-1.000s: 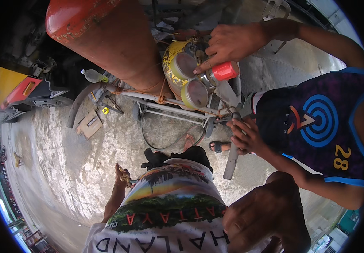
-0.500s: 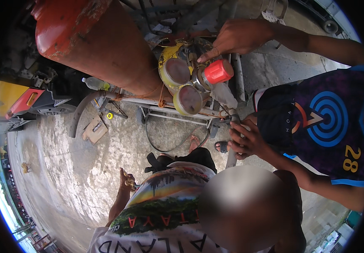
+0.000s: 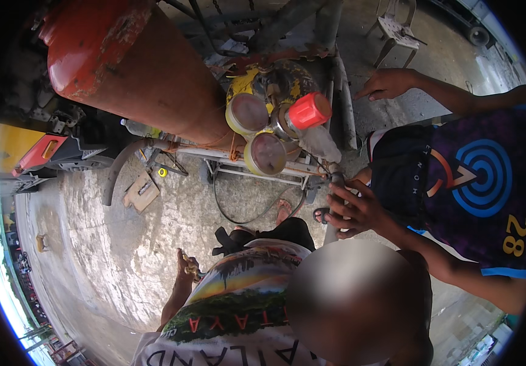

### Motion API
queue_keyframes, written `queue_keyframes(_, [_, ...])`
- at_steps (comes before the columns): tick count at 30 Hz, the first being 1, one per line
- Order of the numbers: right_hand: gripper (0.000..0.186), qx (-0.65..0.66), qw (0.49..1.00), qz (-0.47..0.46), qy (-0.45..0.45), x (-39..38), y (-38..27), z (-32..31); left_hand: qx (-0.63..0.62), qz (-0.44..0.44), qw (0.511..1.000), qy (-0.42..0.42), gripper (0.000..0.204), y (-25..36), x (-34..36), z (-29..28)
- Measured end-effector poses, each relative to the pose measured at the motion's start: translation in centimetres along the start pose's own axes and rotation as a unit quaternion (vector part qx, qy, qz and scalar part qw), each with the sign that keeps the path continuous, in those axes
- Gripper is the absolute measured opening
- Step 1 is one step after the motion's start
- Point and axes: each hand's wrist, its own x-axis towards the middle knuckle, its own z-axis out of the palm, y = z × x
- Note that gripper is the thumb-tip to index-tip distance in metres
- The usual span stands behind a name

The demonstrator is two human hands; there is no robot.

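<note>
My left hand (image 3: 185, 266) is low beside my printed shirt, its fingers curled around a small brass-coloured fitting (image 3: 192, 265). My right hand does not show. Ahead, a regulator with two round gauges (image 3: 248, 113) and a red knob (image 3: 310, 111) sits at the top of a yellow, paint-worn gas cylinder (image 3: 296, 76). A co-worker in a dark jersey stands at the right. One of their hands (image 3: 351, 210) rests on the cart's pipe handle (image 3: 337, 179); their other hand (image 3: 386, 83) is held out in the air, apart from the regulator.
A large red-brown gas cylinder (image 3: 147, 73) leans on the cart (image 3: 205, 151), tied with orange wire. Below lies a black hose loop (image 3: 217, 204). A flat brown board (image 3: 142, 193) and a small yellow object (image 3: 163, 172) lie on the concrete. A plastic chair (image 3: 397, 32) stands far right.
The co-worker's upper hand has drawn back to the right, away from the regulator. The view has shifted slightly. My left hand keeps its place beside my shirt.
</note>
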Motion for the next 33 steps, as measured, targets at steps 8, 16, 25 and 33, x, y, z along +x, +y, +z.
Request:
queue_keyframes(8, [0.049,0.066,0.998,0.023,0.003,0.7,0.5,-2.7,-0.006,0.012,1.0,0.02,0.067,-1.0,-1.1,2.1])
queue_keyframes(16, [0.048,0.465,0.883,0.025,-0.049,7.9,1.0,-10.7,-0.034,0.087,0.992,0.087,0.059,-3.2,-1.3,0.0])
queue_keyframes(25, [0.048,0.606,0.791,-0.025,-0.082,13.2,-2.0,-13.9,-0.048,0.195,0.973,0.111,0.067,-5.1,-3.2,-2.8])
queue_keyframes(33, [0.048,0.595,0.798,0.005,-0.097,15.8,-6.2,-16.1,-0.145,0.212,0.954,0.153,0.043,-5.4,-3.2,-6.4])
